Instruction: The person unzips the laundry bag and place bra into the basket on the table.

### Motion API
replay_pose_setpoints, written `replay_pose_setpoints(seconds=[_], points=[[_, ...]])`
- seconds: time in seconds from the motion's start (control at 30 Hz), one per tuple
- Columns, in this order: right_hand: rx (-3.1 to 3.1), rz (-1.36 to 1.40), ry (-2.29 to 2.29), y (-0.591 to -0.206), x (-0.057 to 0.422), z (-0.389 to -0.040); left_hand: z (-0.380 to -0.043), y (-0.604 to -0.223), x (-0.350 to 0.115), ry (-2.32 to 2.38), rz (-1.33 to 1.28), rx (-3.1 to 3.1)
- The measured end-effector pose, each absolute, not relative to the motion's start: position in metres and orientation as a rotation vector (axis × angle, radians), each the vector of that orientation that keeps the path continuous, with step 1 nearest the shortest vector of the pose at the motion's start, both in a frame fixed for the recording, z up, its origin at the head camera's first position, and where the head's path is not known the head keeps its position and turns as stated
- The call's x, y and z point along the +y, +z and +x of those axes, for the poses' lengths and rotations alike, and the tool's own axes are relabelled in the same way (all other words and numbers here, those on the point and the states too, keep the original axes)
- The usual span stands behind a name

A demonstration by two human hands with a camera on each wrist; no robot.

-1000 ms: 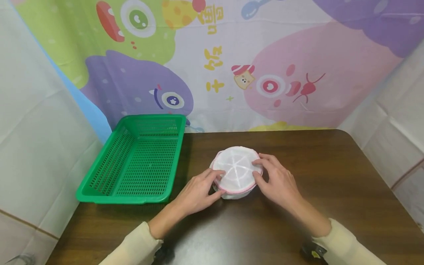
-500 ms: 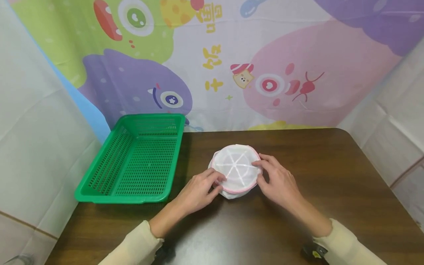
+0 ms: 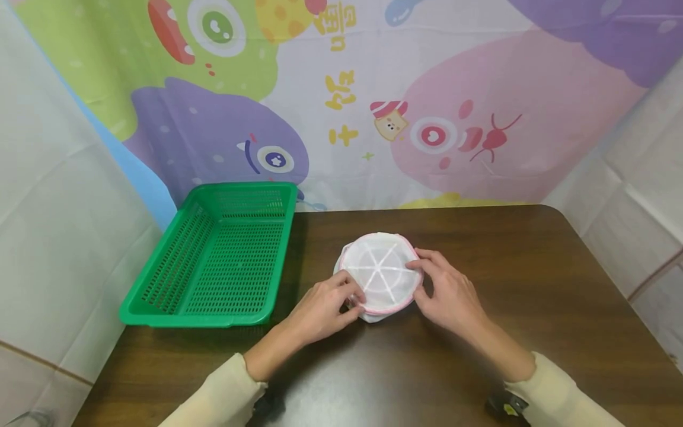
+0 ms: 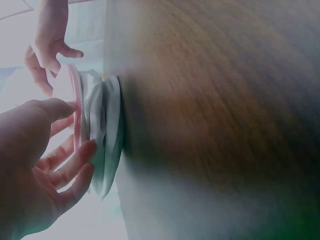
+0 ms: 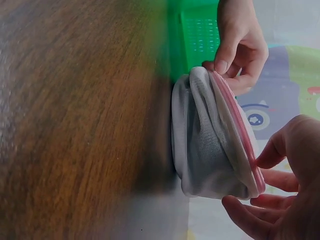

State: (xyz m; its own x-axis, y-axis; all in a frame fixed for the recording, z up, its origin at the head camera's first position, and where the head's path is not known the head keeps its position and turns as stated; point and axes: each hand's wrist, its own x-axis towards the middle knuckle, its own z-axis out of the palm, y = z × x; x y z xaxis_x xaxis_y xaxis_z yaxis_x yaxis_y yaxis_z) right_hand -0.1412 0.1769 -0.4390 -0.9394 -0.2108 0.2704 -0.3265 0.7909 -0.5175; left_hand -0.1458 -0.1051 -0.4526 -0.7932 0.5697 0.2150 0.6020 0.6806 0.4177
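Note:
A round white mesh laundry bag (image 3: 379, 267) lies on the brown table, its top crossed by white strips that meet in the middle. A pink zipper (image 5: 240, 130) runs round its upper edge, and the grey-white side below sags in folds. My left hand (image 3: 324, 305) pinches the zippered edge at the near left, thumb and fingertips together; the pinched spot is partly hidden by the fingers. My right hand (image 3: 448, 287) holds the rim on the right side, thumb at the zipper (image 4: 76, 110) edge and fingers curved over the top and side.
A green perforated plastic basket (image 3: 235, 267) stands on the table (image 3: 512, 249) to the left of the bag. Behind the table hangs a cartoon-printed cloth (image 3: 347, 172). A dark device (image 3: 507, 404) sits at the right wrist.
My left fingers have curled in tighter at the near left edge and shifted slightly along it. The bag's top has tilted and turned a little. My right hand stays nearly in place.

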Motion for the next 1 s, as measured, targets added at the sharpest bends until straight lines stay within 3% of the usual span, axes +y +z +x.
replay_pose_setpoints(seconds=[0.6,1.0], points=[[-2.762,0.419,0.832,-0.4425,0.1753,-0.1385,-0.1459,-0.4477,-0.0975,-0.362,-1.19,-2.543],[-2.762,0.41,0.833,-0.4438,0.1759,-0.1381,-0.1466,-0.4483,-0.0954,-0.271,-1.171,-2.548]])
